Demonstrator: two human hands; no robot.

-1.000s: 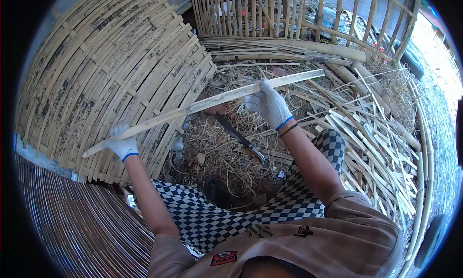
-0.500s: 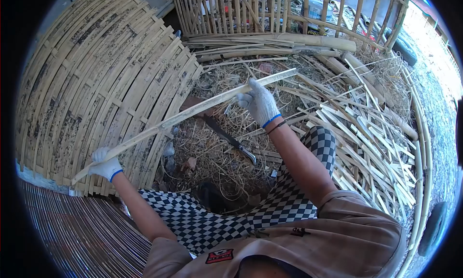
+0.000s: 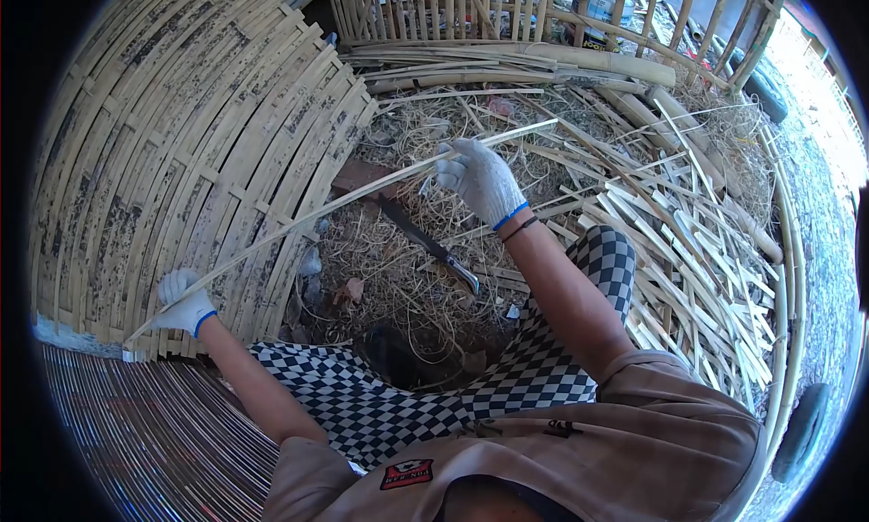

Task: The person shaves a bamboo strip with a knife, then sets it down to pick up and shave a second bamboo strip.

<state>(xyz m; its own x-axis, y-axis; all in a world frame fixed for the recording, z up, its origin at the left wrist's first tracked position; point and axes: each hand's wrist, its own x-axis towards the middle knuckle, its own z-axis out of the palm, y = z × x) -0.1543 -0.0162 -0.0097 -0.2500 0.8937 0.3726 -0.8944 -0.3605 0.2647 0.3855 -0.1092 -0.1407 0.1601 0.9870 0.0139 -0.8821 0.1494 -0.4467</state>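
Note:
A long, pale bamboo strip (image 3: 362, 192) runs slantwise across the view, its narrow edge facing up. My left hand (image 3: 187, 302), in a white glove with a blue cuff, closes round its lower end over the woven bamboo panel. Near the upper end, my right hand (image 3: 484, 180), gloved alike, grips the strip between thumb and fingers. Below the strip a machete (image 3: 425, 242) with a dark blade lies on the ground among bamboo shavings (image 3: 371, 259).
The woven bamboo panel (image 3: 181, 160) fills the left side. Split bamboo strips (image 3: 697, 268) are heaped at right. Bamboo poles (image 3: 597, 65) lie before a bamboo fence (image 3: 434, 15) at the back. A stack of thin slats (image 3: 154, 431) is at lower left.
The bamboo strip has turned about its length, from showing its wide face to showing its narrow edge. My left hand has shifted slightly left, and my right fingers have changed their hold.

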